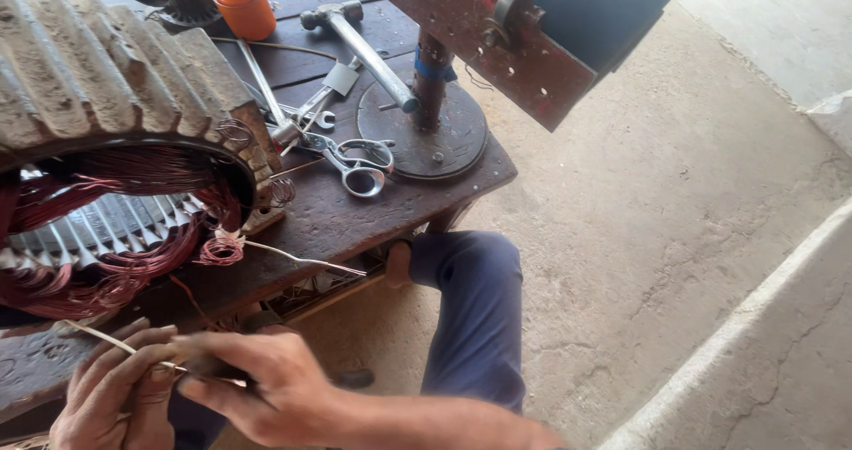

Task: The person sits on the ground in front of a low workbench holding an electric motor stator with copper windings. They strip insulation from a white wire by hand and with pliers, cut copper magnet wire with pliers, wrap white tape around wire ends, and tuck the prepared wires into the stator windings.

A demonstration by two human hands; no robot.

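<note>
We see both hands at the near counter (355, 219) edge: left hand (111, 401) and right hand (257, 383) fingers pinch a thin, light, pliable insulation strip (102, 336), seemingly best gripped near its ends, beside the stator (115, 148).

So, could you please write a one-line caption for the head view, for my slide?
Both hands pinch a thin pale strip beside a ribbed motor stator with copper windings; scissors lie on the wooden bench.

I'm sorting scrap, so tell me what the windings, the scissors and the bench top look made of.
Windings: likely enamelled copper, judging by the reddish, glossy thin strands.
Scissors: probably steel, bright silvery and reflective.
Bench top: wood, dark, stained, worn planks with visible seams.
</note>
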